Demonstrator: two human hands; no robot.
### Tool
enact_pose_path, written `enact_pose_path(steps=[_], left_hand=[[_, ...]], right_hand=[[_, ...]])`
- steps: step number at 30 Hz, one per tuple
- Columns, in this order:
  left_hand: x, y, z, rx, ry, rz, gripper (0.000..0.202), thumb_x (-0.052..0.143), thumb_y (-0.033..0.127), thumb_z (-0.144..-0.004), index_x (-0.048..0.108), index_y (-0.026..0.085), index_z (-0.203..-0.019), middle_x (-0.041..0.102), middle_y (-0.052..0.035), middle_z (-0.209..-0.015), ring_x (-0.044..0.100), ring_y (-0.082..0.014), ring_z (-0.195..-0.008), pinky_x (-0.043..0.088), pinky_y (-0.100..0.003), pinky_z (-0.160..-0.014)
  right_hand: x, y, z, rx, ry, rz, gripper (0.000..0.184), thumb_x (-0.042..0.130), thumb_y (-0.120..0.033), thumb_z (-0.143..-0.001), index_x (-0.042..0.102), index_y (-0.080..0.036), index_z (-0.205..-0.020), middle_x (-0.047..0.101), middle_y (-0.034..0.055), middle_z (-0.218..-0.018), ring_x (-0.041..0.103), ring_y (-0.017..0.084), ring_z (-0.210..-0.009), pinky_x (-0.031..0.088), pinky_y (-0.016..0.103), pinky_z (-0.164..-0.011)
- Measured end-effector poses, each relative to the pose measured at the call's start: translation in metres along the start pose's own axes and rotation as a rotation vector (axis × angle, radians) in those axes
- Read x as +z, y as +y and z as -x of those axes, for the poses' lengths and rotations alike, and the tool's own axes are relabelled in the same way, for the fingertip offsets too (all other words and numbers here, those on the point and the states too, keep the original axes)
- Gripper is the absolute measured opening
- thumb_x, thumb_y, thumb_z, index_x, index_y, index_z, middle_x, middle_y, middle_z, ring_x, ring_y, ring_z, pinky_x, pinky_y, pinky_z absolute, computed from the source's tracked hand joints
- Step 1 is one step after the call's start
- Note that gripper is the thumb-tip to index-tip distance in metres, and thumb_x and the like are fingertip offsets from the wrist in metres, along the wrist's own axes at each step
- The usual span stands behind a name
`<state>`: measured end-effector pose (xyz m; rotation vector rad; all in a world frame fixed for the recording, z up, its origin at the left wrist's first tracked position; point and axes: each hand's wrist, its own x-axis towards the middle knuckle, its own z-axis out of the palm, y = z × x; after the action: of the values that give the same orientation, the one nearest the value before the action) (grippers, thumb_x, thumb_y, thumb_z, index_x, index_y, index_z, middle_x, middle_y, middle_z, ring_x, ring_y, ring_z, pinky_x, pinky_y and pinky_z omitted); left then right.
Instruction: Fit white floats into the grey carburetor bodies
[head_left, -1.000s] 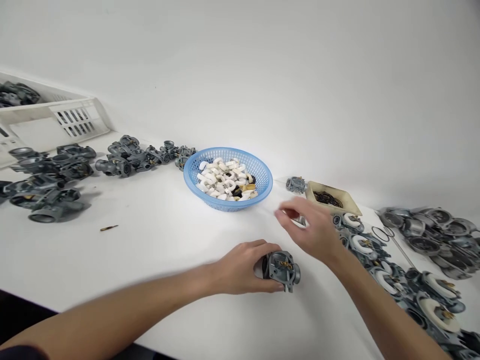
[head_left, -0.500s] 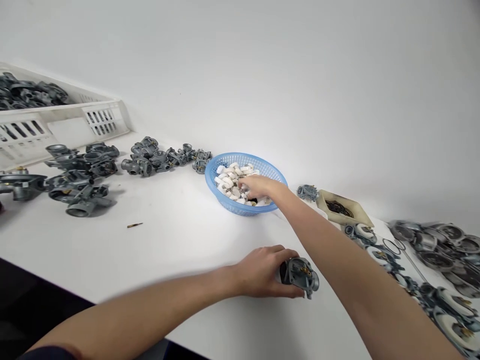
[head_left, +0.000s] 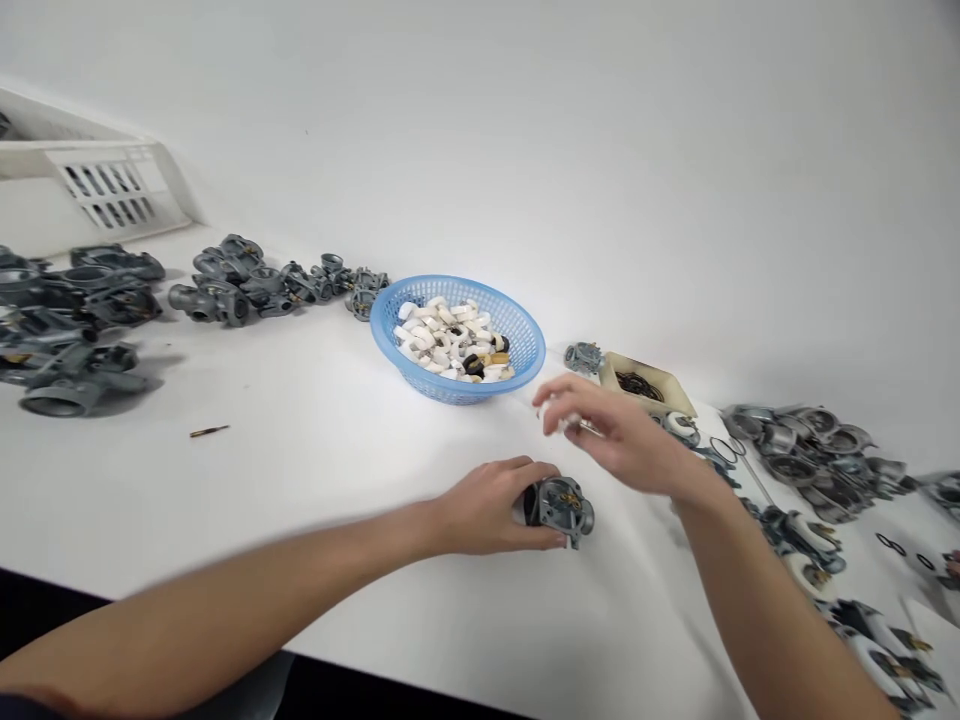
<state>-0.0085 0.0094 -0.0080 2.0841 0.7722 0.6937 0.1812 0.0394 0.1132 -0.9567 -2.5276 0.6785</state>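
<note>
My left hand (head_left: 487,505) is closed round a grey metal carburetor body (head_left: 561,508) that rests on the white table (head_left: 315,480). My right hand (head_left: 611,435) hovers just above and to the right of it, fingers pinched on a small white part (head_left: 559,420) that is blurred by motion. Behind both hands stands a blue plastic basket (head_left: 525,352) filled with white float pieces (head_left: 442,340) and a few black and tan ones.
Grey carburetor bodies (head_left: 225,285) lie in rows at the left, beside a white crate (head_left: 112,180). A tan tray of dark rings (head_left: 641,385) sits right of the basket. More carburetor parts (head_left: 817,450) crowd the right side. A small brass pin (head_left: 208,431) lies alone.
My right hand reached into the blue basket, then drew back toward the carburetor body with a small white part in its fingers. My left hand stayed on the carburetor body.
</note>
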Motion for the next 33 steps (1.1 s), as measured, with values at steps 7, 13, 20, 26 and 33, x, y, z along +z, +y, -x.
enact_pose_path(steps=[7, 13, 20, 26, 33], left_hand=[[0.0, 0.002, -0.002, 0.003, -0.015, 0.028, 0.056, 0.077, 0.047, -0.081, 0.057, 0.028, -0.13, 0.068, -0.0028, -0.107, 0.065, -0.0212, -0.093, 0.049, -0.03, -0.078], [-0.002, 0.007, -0.005, -0.03, -0.031, 0.003, 0.051, 0.077, 0.043, -0.082, 0.058, 0.026, -0.126, 0.066, -0.0011, -0.104, 0.062, -0.0184, -0.087, 0.047, -0.028, -0.073], [-0.004, 0.009, -0.008, -0.061, -0.072, 0.007, 0.047, 0.076, 0.044, -0.083, 0.061, 0.022, -0.122, 0.066, -0.0024, -0.103, 0.061, -0.0192, -0.086, 0.046, -0.029, -0.073], [-0.004, 0.01, -0.01, -0.079, -0.082, 0.047, 0.051, 0.077, 0.044, -0.083, 0.061, 0.025, -0.128, 0.069, -0.0008, -0.107, 0.063, -0.0185, -0.088, 0.048, -0.027, -0.074], [-0.003, 0.007, -0.01, -0.073, -0.095, 0.126, 0.055, 0.078, 0.042, -0.083, 0.06, 0.026, -0.133, 0.069, -0.0026, -0.121, 0.065, -0.0226, -0.105, 0.051, -0.032, -0.09]], right_hand=[[0.03, 0.026, 0.075, 0.159, 0.028, -0.332, 0.033, 0.046, -0.008, -0.096, 0.067, -0.03, -0.111, 0.057, 0.006, -0.125, 0.059, 0.019, -0.109, 0.051, 0.032, -0.084], [0.051, 0.037, 0.08, 0.128, 0.15, -0.533, 0.04, 0.044, -0.007, -0.095, 0.07, -0.031, -0.115, 0.059, 0.0048, -0.129, 0.058, 0.021, -0.12, 0.052, 0.035, -0.094], [0.054, 0.034, 0.087, 0.143, 0.098, -0.579, 0.035, 0.048, -0.016, -0.1, 0.067, -0.032, -0.125, 0.056, 0.0021, -0.144, 0.038, 0.022, -0.146, 0.038, 0.042, -0.118], [0.061, 0.038, 0.085, 0.15, 0.233, -0.75, 0.02, 0.061, -0.029, -0.098, 0.065, -0.026, -0.118, 0.061, 0.0062, -0.135, 0.058, 0.024, -0.127, 0.051, 0.04, -0.104], [0.062, 0.041, 0.086, 0.198, 0.272, -0.546, 0.021, 0.066, -0.034, -0.094, 0.073, -0.028, -0.114, 0.064, 0.0053, -0.129, 0.064, 0.022, -0.113, 0.055, 0.037, -0.091]])
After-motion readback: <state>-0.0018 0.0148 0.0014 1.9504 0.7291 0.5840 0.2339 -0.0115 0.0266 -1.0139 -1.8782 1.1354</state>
